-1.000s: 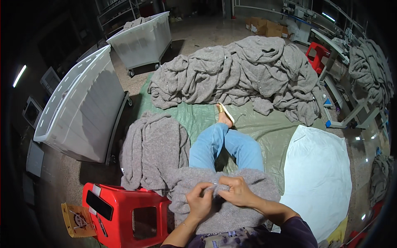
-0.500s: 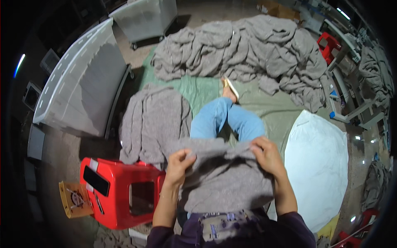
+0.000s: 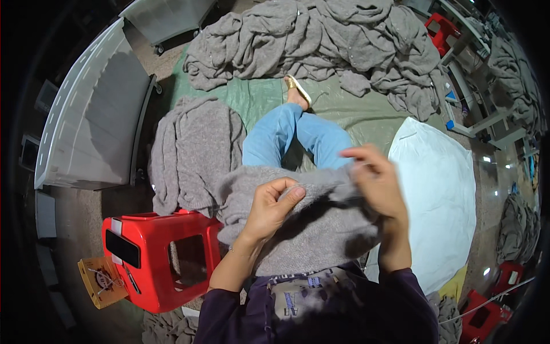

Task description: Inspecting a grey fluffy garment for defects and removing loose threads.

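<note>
A grey knitted garment (image 3: 312, 246) lies across my lap over light blue jeans (image 3: 323, 140), its upper edge bunched up. My left hand (image 3: 274, 209) is closed on that edge, thumb pressed against the bent fingers. To the right, my right hand (image 3: 375, 180) is raised at the garment's right end, its index finger stretched to the left. Motion smears its fingers, so whether they hold the knit cannot be made out. A flat pile of grey knitwear (image 3: 197, 146) lies at the left, next to the garment.
A red stool (image 3: 152, 229) at left carries a black phone (image 3: 122, 247) and a small cutting tool (image 3: 132, 279); a yellow box (image 3: 102, 281) hangs beside it. Grey knitwear (image 3: 321, 40) is heaped ahead on a green sheet (image 3: 255, 94). A white sack (image 3: 432, 200) lies right; grey bins (image 3: 86, 120) stand left.
My view has shifted, so the surroundings sit higher and further left. My left hand has moved inward along the garment's edge. My right hand has lifted, and its fingers have changed from a pinch.
</note>
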A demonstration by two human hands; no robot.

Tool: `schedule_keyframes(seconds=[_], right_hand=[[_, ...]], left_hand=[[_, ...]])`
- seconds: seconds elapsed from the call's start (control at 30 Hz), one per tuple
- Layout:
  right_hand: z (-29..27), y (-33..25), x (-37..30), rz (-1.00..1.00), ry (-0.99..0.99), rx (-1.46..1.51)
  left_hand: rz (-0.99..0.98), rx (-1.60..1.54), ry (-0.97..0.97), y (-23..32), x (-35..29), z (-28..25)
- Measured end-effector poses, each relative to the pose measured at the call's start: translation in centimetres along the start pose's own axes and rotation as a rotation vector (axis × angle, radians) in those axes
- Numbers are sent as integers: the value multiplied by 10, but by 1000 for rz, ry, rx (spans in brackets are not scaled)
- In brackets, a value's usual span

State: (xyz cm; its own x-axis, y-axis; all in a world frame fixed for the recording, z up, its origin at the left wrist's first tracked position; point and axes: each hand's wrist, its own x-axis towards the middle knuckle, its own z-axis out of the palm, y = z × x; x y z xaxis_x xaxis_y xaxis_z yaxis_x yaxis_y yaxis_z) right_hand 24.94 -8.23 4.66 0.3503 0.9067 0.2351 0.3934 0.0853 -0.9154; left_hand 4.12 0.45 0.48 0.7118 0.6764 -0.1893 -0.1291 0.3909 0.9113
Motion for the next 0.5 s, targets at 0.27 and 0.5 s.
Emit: schedule_keyframes(seconds=[0.27,0.5], right_hand=[[66,29,7,5,-377,175],[82,36,-3,-130,-158,36]], left_hand=[[-57,-131,53,-11,-1,-19],[-18,-209,224,-23,4,-14]])
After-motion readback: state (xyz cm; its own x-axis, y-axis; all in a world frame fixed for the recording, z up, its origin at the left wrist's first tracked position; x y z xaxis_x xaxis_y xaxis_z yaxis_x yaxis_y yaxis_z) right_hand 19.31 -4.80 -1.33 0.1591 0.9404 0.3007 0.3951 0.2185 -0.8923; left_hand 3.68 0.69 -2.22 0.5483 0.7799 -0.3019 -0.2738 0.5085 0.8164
